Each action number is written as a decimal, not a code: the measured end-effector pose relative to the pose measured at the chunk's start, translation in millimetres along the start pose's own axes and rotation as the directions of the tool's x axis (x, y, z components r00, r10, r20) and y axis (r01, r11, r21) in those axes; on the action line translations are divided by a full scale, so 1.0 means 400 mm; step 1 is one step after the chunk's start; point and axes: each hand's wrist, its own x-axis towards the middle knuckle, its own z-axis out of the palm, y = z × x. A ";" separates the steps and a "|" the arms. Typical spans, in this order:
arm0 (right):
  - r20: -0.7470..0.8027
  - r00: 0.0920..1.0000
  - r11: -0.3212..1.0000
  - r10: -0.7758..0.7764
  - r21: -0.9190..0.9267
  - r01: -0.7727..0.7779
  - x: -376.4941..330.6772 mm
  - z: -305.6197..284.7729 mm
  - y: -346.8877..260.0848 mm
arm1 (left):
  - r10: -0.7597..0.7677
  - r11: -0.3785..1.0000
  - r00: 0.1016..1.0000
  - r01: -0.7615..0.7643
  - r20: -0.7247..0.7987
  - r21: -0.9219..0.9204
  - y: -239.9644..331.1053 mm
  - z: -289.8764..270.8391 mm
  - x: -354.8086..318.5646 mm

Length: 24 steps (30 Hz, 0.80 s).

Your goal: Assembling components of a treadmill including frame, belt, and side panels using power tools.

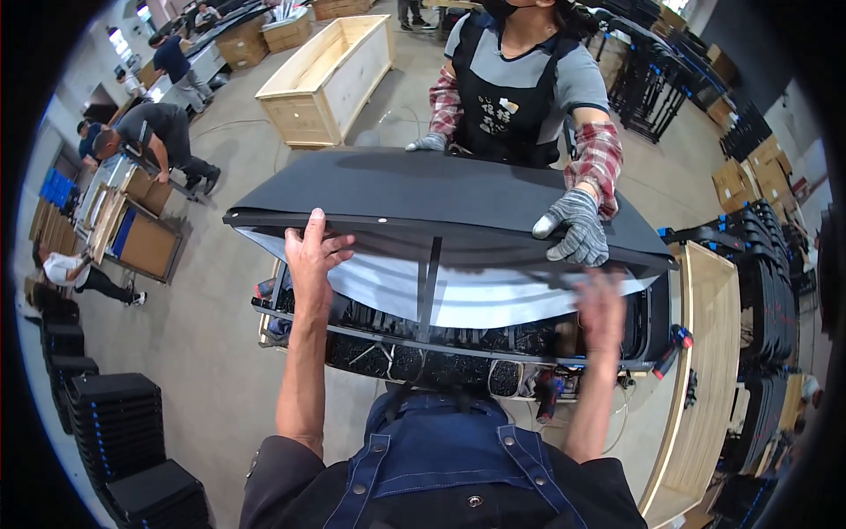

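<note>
- While the large black panel [423,189] hangs level above the work stand, it is carried from both long sides, so its weight is shared and it does not sag toward either person.
- The left hand [310,256] is clamped on the panel's near edge, fingers curled over the top and thumb under it, close to the left corner.
- The right hand [602,309] reaches up to the same near edge further right; it is blurred, so I cannot tell whether it is closed on the edge or only touching it.
- A co-worker's gloved hand [575,227] presses on the right part of the panel, and the other glove [429,142] holds the far edge.
- Under the near edge a white sheet [458,295] shows, crossed by a black strap [429,286].
- Beneath lies a rack of black parts [423,353], just under the panel, leaving little room downward.
- A long wooden crate [705,370] stands close on the right; the grey floor [211,309] on the left is open, with stacked black cases [123,432] well apart.
</note>
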 end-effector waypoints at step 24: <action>-0.381 0.923 0.781 -0.060 -0.594 -0.194 -0.029 -0.405 0.040 | -0.340 0.940 0.872 0.322 -0.353 -0.111 -0.406 -0.228 -0.045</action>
